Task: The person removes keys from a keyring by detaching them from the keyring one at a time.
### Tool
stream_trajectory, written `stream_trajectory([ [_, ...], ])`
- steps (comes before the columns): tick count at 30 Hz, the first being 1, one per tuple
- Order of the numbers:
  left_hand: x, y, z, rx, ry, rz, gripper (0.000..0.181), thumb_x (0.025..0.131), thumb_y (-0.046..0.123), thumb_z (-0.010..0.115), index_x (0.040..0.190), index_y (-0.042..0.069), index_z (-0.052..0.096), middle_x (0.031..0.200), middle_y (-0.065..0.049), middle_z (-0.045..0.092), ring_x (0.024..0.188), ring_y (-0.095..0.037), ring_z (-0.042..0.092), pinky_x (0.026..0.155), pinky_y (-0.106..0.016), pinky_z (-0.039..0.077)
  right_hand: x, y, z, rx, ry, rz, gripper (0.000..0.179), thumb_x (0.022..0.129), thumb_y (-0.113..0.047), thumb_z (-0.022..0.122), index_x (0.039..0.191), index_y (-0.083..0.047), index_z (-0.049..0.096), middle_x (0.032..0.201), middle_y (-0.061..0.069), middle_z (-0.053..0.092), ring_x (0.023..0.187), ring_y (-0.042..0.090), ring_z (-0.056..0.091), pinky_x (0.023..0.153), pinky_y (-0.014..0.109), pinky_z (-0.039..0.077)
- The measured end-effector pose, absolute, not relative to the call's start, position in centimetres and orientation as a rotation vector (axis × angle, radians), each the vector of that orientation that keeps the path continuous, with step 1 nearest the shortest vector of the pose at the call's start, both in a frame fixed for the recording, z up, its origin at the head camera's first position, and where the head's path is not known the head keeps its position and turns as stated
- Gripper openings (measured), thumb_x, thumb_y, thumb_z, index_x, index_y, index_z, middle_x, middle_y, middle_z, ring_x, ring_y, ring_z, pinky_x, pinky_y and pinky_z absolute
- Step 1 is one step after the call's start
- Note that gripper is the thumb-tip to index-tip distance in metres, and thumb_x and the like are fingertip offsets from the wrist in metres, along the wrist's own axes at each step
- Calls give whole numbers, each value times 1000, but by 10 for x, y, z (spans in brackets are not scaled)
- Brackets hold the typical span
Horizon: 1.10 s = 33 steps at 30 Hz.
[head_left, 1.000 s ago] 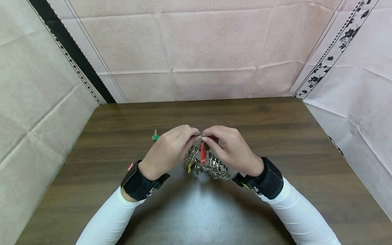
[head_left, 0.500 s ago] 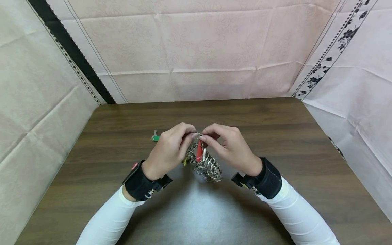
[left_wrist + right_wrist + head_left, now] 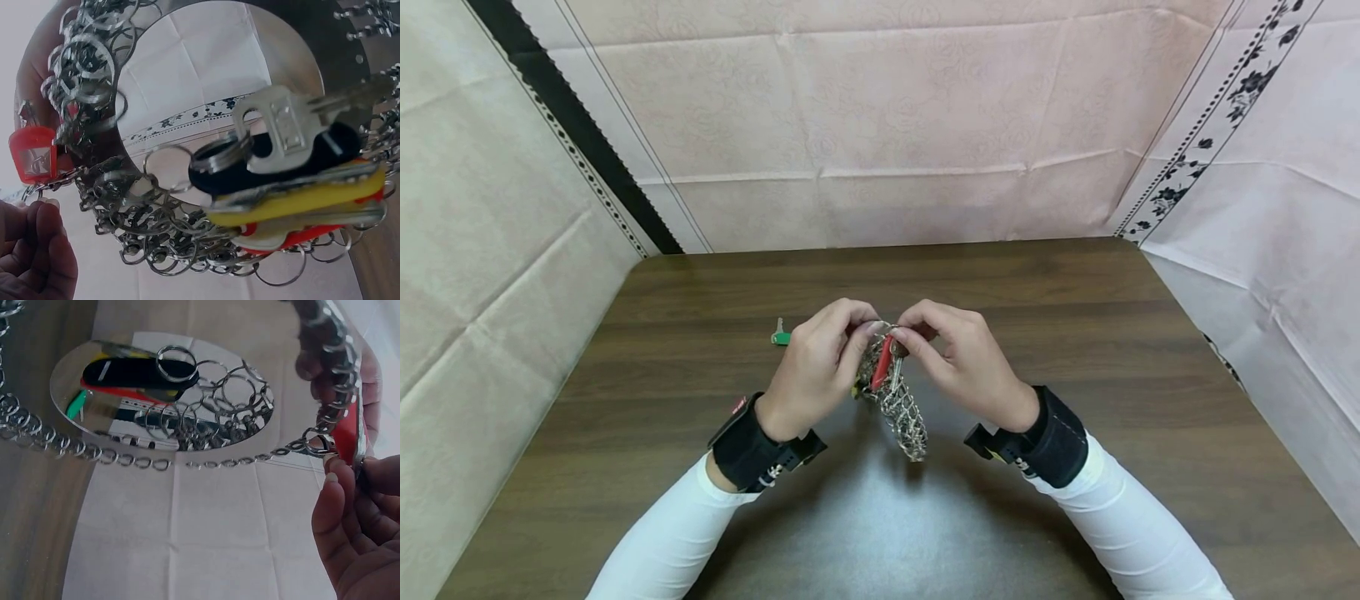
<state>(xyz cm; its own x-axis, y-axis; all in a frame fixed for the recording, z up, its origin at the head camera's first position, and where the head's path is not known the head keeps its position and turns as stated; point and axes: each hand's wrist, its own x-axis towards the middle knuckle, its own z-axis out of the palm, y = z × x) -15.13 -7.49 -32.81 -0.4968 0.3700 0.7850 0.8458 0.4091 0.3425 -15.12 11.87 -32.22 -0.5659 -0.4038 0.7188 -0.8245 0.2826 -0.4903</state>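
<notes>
A keychain bunch hangs between my hands: a wide flat metal hoop fringed with several short chains and split rings. My left hand pinches a small ring at the top of the bunch. Beside it, my right hand pinches the end of a red-covered key, which slants downward. The wrist views show fingertips of both hands close together at this key. In the left wrist view, a bare metal key, a black-covered key and a yellow-covered key cluster on the hoop.
A green-covered key lies on the wooden table, left of my left hand. Pale cloth hangs behind the table and along both sides. A dark band runs down the left cloth.
The bunch has turned from spread wide to narrow and nearly edge-on, its lower end swinging left. The red-covered key now tilts, and my left hand has shifted slightly up and left.
</notes>
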Motion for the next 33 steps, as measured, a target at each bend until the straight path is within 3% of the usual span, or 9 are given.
stream_trajectory([
  [8, -152, -74, -330, -985, -2021, -1043, 7, 94, 6, 56, 99, 2, 57, 82, -5, 53, 69, -8, 44, 56, -23, 39, -151, 118, -322, 1097, -2124, 1259, 8, 95, -14, 57, 91, -8, 61, 80, -1, 62, 71, 6, 55, 60, 29, 49],
  [26, -151, -75, -329, -952, -1990, -1117, 9, 95, 9, 56, 97, 0, 56, 82, -6, 57, 75, -9, 53, 63, -24, 48, -149, 114, -326, 1128, -2200, 1372, 10, 96, -16, 57, 92, -8, 62, 79, -1, 60, 69, 9, 53, 57, 27, 47],
  [33, -152, -75, -326, -961, -1993, -1089, 10, 94, 9, 57, 97, 0, 57, 83, -6, 56, 75, -9, 50, 62, -24, 45, -148, 114, -329, 1117, -2206, 1380, 11, 95, -17, 57, 92, -8, 63, 80, -1, 60, 68, 9, 53, 56, 27, 48],
])
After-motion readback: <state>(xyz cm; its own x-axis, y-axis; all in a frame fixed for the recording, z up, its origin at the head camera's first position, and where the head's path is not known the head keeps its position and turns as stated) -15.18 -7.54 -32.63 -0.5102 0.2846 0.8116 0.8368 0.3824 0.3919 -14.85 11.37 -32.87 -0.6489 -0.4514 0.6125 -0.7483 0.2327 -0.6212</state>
